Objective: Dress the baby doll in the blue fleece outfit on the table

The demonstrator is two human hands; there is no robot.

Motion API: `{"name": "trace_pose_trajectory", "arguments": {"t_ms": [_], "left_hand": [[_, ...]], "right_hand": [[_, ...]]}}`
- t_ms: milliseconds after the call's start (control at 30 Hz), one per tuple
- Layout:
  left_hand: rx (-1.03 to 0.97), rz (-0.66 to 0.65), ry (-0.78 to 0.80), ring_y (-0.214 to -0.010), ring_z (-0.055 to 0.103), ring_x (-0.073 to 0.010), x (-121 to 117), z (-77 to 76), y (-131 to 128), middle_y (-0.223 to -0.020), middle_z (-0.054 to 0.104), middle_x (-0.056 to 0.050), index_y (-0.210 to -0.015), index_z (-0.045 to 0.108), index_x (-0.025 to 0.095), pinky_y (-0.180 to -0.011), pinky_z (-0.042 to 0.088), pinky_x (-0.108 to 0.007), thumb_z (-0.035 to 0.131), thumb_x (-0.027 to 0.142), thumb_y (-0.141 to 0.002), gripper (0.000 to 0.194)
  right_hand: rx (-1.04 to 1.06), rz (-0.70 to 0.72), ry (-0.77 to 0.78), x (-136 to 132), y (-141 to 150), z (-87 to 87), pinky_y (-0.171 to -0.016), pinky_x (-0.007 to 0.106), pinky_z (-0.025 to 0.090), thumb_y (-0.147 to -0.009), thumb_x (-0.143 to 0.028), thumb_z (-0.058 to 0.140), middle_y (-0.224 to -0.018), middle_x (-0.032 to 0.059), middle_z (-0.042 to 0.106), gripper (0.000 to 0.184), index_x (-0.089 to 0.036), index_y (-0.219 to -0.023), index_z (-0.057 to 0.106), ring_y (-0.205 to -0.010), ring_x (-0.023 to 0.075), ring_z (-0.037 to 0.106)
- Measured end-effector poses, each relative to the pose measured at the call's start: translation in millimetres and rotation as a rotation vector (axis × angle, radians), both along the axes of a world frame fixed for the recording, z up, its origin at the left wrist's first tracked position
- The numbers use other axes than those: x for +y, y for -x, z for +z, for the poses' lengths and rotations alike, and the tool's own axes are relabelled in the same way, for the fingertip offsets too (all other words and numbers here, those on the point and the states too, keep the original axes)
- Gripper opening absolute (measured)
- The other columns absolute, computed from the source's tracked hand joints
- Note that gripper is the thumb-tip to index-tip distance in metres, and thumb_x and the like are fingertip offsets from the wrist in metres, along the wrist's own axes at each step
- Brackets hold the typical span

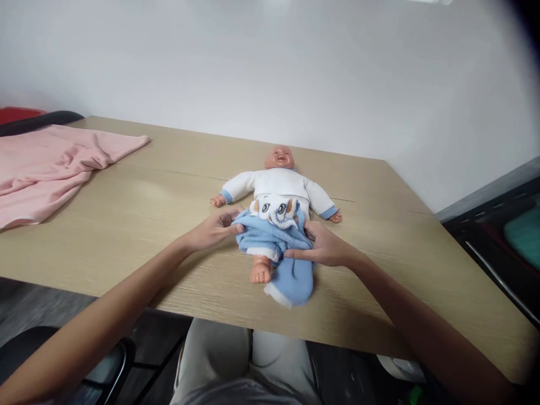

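A baby doll lies on its back on the table, head away from me, in a white top with blue cuffs. Bunched around its lower body is a pair of blue doll pants with an animal face on the front. One bare foot sticks out of a white-hemmed leg opening; the other pant leg lies flat towards me, and no foot shows at its end. My left hand pinches the pants' left side. On the right side, my right hand grips the fabric, its thumb lying across the flat leg.
A pink cloth covers the table's left end, near a black and red object. The wooden table meets a white wall at the back. A dark chair stands below at left; dark furniture is at right.
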State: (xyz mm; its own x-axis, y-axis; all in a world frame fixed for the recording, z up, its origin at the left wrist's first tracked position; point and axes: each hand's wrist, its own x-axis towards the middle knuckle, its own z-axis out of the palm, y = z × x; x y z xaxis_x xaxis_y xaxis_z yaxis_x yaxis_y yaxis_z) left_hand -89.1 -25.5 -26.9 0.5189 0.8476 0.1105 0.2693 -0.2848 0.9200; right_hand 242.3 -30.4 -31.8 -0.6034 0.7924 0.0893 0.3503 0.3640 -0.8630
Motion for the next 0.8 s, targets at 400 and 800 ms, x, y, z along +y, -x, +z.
{"name": "trace_pose_trajectory", "arguments": {"t_ms": [400,800], "left_hand": [[0.211,0.108,-0.104,-0.118,0.064,-0.0279,17,16.2,-14,-0.128,0.069,-0.008,-0.129,0.068,0.024,-0.103,0.053,-0.043,0.069,0.063,-0.102,0.048],[0.429,-0.515,-0.078,-0.085,0.065,-0.0251,69,69.3,-87,-0.094,0.073,-0.003,-0.103,0.078,0.023,-0.076,0.049,-0.035,0.081,0.064,-0.090,0.043]], "right_hand": [[0.058,0.059,0.273,0,-34,-0.7,-0.108,0.047,0.065,-0.099,-0.058,0.082,-0.137,0.0070,0.080,0.051,-0.026,-0.138,0.076,-0.126,0.0320,0.077],[0.341,-0.221,0.221,-9,-28,-20.8,-0.111,0.038,0.060,-0.105,-0.067,0.071,-0.143,0.0066,0.074,0.056,-0.029,-0.147,0.066,-0.131,0.0263,0.071]]}}
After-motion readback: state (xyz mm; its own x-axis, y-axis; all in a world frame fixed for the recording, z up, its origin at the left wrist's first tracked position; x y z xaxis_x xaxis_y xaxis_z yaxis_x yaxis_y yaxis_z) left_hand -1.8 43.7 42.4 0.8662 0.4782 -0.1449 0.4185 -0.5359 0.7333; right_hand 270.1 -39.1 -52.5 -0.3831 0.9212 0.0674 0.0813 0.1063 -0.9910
